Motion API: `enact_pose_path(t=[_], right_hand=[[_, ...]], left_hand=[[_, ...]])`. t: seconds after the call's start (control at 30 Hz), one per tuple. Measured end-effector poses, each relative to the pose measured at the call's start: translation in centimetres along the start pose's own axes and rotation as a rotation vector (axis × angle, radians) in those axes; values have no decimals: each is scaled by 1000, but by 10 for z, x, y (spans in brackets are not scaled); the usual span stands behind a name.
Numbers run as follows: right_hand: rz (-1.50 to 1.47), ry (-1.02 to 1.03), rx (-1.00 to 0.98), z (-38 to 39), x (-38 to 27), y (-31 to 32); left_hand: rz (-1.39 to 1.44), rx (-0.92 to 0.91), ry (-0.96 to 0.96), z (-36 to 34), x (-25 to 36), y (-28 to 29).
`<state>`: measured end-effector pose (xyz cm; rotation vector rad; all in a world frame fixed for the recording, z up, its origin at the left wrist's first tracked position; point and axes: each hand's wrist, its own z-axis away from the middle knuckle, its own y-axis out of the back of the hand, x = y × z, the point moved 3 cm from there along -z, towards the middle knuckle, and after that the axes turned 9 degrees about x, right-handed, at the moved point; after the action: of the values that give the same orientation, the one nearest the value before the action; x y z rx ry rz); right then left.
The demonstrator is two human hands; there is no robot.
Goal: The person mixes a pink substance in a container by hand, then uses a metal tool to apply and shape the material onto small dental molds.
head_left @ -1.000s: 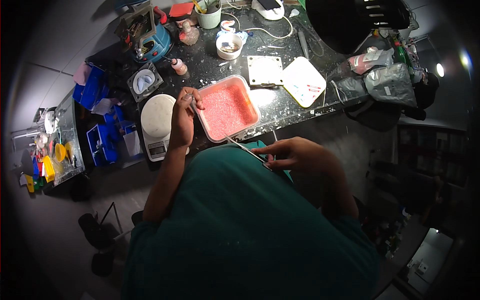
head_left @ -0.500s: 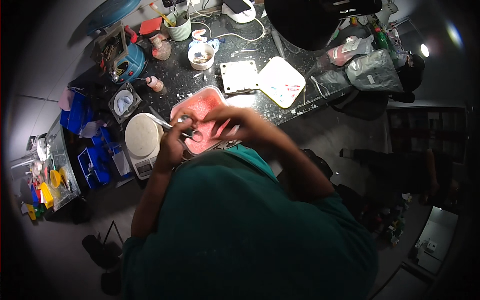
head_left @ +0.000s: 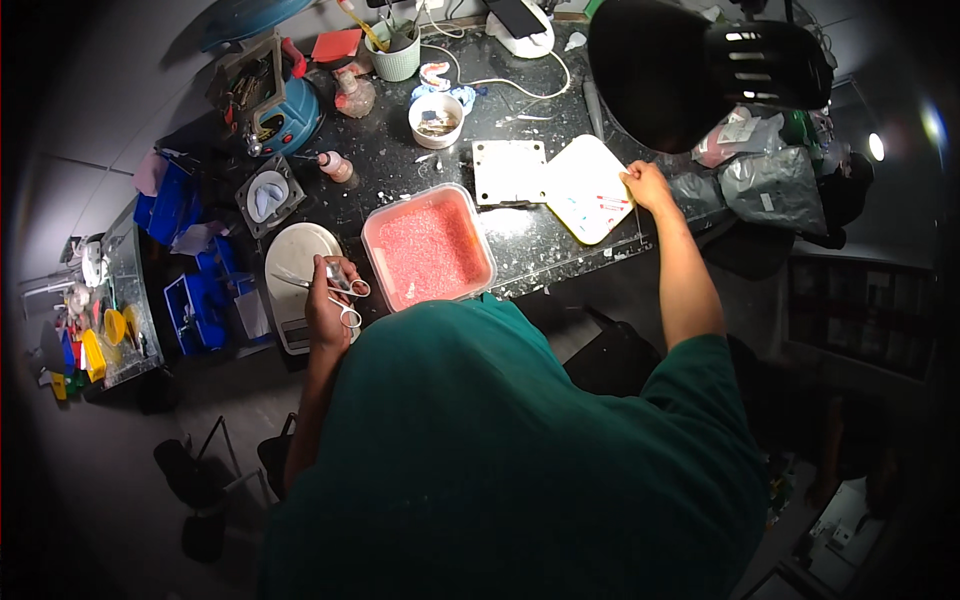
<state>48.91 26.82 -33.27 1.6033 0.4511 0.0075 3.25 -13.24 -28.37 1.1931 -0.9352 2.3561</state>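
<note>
My left hand (head_left: 330,305) is closed around a pair of metal scissors (head_left: 350,318), above the round-topped scale beside the tub. Their finger loops stick out toward the tub and the blades point left. An open square plastic tub (head_left: 484,222) of pink granular material (head_left: 425,250) stands right in front of me. Farther right, the fingers of my right hand (head_left: 650,187) are closed at the right edge of a pale lid (head_left: 585,185) with a yellowish rim, which lies on the bench. A square off-white plate (head_left: 508,172) touches the lid's left side.
At left stands a scale (head_left: 300,250) with a round pale top, near a flask mould (head_left: 268,197) and a small bottle (head_left: 337,167). Behind the tub are a white bowl (head_left: 436,120) and a denture model (head_left: 434,75). A black lamp shade (head_left: 650,75) hangs over the bench's right side, near plastic bags (head_left: 770,188).
My hands, together over the tub before, have parted. The left went left with the scissors; the right reached out to the lid. The view has shifted slightly.
</note>
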Motion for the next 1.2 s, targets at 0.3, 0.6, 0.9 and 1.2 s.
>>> enact_pose_path(t=[0.3,0.6,0.9,1.2], right_hand=[[-895,-355,0,51,-6,108],[-894,-361,-153,182,-271,-16],[-774,-88,42,203,-289,-24],[-726,-317,-32,194,-301,-35]], left_hand=[[-143,-46,2,-7,-5,5],[-389,33,26,-21,-34,7],[-568,-105,25,-35,-61,31],[-386,-135,112,-35,-57,24]])
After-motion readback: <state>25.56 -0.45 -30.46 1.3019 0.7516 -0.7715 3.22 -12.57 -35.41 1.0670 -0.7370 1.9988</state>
